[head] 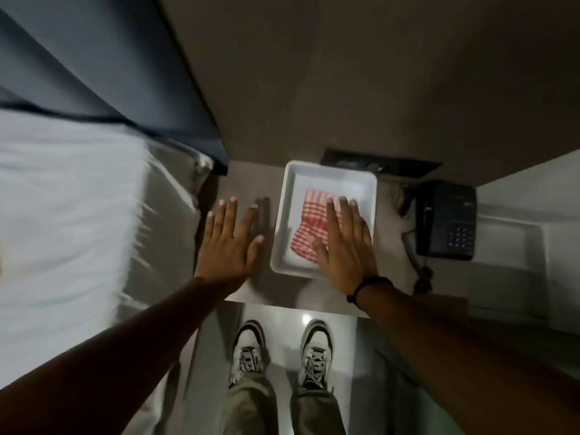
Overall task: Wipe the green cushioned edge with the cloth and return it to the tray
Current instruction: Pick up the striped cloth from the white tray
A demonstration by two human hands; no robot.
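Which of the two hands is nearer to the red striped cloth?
The right hand. It is spread flat over the cloth in the white tray. The left hand is open beside the tray, on its left, apart from the cloth.

Cloth (pixel 309 227): red-and-white striped, crumpled, lying inside tray, toward its right half, partly covered from above. Tray (pixel 284 215): white, rectangular, shallow with rounded corners, sitting flat on brown surface, turned slightly askew. Cushioned edge (pixel 163 89): dark padded panel at upper left, appearing blue-grey in dim light, running diagonally, blurred.
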